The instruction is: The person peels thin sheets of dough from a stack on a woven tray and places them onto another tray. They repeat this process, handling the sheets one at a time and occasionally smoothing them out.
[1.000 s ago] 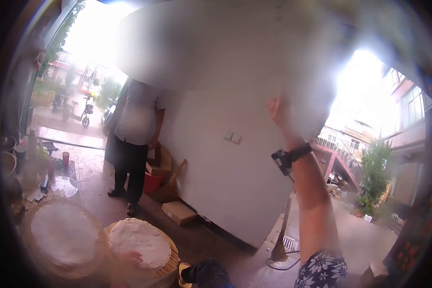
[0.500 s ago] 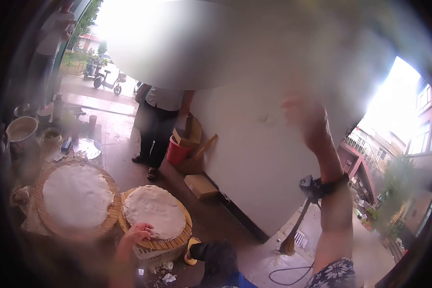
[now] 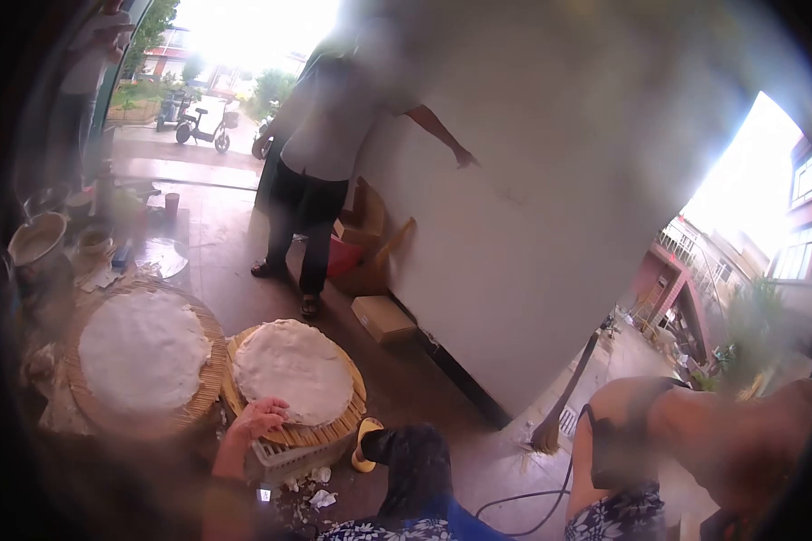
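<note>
My left hand (image 3: 260, 417) lies at the lower left edge of a pale, dough-like round sheet (image 3: 293, 370), its fingers stretched out and holding nothing I can see. The sheet rests on a round slatted tray (image 3: 356, 406) on top of a white plastic basket (image 3: 284, 464). To the left, a second pale sheet (image 3: 144, 352) covers most of a larger slatted tray (image 3: 209, 361). My right hand (image 3: 758, 433) is bent in close to the camera at the lower right, away from the trays. Blur hides its fingers. A black strapped device is on that wrist.
A person (image 3: 320, 171) stands beyond the trays, one arm stretched toward the pale wall (image 3: 487, 270). Cardboard box (image 3: 383, 318), red bucket (image 3: 343, 259) and broom (image 3: 550, 431) line the wall. Bowls and pots (image 3: 38, 239) crowd the left. Scraps (image 3: 323, 499) litter the floor.
My right arm has dropped from its raised position and folded in at the lower right. The standing person now stretches an arm toward the wall. My left hand stays by the sheet's edge.
</note>
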